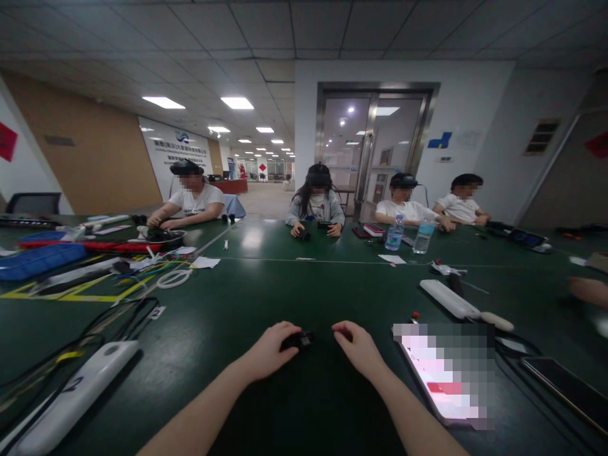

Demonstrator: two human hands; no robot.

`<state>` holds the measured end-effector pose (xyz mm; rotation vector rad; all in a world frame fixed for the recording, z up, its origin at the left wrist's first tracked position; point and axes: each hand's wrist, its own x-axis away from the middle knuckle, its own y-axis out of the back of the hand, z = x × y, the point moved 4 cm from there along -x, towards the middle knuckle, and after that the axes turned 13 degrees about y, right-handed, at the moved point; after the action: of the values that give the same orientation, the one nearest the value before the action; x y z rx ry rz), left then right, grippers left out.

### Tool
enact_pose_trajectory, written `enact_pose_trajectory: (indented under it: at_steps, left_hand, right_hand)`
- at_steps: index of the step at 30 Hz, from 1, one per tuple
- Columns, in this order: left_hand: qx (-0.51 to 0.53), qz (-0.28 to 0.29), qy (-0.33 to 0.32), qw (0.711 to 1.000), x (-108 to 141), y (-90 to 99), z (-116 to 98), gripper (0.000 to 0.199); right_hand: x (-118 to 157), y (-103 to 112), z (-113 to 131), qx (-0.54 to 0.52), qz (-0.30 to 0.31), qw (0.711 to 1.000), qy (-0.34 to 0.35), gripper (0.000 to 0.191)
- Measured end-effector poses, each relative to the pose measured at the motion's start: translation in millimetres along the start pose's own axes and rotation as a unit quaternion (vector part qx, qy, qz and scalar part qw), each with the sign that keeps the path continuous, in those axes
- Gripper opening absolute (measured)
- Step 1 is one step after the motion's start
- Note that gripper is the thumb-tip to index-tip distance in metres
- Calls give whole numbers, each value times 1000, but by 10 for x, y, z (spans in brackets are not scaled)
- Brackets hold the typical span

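At the bottom centre of the frame, the left hand [270, 349] is closed around a small black device [299, 341], its end poking out past the fingers. The right hand [358, 347] is empty, fingers loosely curled, just beside the device above the dark green table [304, 297]. A white plastic case [71, 399] marked 2 lies lower left, and a phone [444, 373] with a blurred screen lies lower right.

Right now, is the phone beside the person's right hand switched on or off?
On: the phone beside the right hand shows a lit pink and white screen, though blurring hides what it displays.
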<state>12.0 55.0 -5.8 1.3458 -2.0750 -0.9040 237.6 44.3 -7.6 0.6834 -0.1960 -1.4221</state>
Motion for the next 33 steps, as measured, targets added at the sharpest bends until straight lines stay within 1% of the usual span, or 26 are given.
enact_pose_trajectory:
  at_steps: [2, 5, 8, 10, 13, 15, 17, 20, 22, 23, 24, 25, 26, 27, 29, 31, 33]
  left_hand:
    - [1, 29, -32, 999, 53, -112, -177, 43]
    - [9, 53, -50, 997, 110, -149, -288, 44]
    - [29, 53, -43, 997, 115, -112, -264, 43]
    - [46, 50, -26, 997, 101, -97, -218, 46]
    - [66, 50, -10, 997, 87, -98, -177, 50]
    - [77, 53, -11, 996, 89, -99, -178, 50]
    - [89, 59, -11, 994, 93, -96, -185, 51]
    - [104, 69, -5, 992, 88, -95, -177, 52]
    - [112, 76, -10, 991, 79, -100, -167, 52]
    - [116, 80, -14, 990, 73, -103, -161, 52]
    - [120, 84, -16, 989, 68, -105, -154, 52]
    - [124, 88, -15, 988, 64, -107, -146, 53]
    - [126, 91, -10, 988, 61, -108, -137, 53]
    - [127, 93, -4, 988, 60, -107, -129, 54]
    - [125, 93, 7, 988, 61, -102, -117, 55]
    - [122, 94, 12, 988, 64, -101, -111, 55]
    - [122, 95, 15, 988, 63, -108, -99, 55]
  right_hand:
    - [-12, -14, -3, 3, -6, 1000, 10, 20]
    - [-16, -31, 13, 5, -7, 1000, 16, 20]
    - [3, -37, 94, 8, 0, 999, 38, 19]
    - [24, -49, 189, 13, 21, 997, 68, 20]
    - [68, -101, 345, 21, 89, 990, 105, 23]
    - [97, -142, 429, 30, 134, 984, 115, 25]
    - [120, -183, 487, 46, 165, 978, 117, 24]
    - [133, -237, 537, 69, 181, 974, 119, 20]
    - [119, -257, 543, 57, 173, 976, 119, 17]
    - [100, -248, 530, 38, 154, 981, 113, 16]
    - [73, -218, 500, 9, 116, 988, 100, 17]
    - [42, -168, 449, -27, 65, 994, 79, 20]
    - [13, -94, 374, -63, -6, 997, 51, 25]
    - [-7, -8, 275, -100, -86, 991, 13, 31]
    - [-22, 135, 54, -150, -196, 967, -59, 41]
    - [-22, 241, -136, -165, -254, 948, -99, 49]
    - [-23, 300, -249, -147, -262, 948, -109, 54]
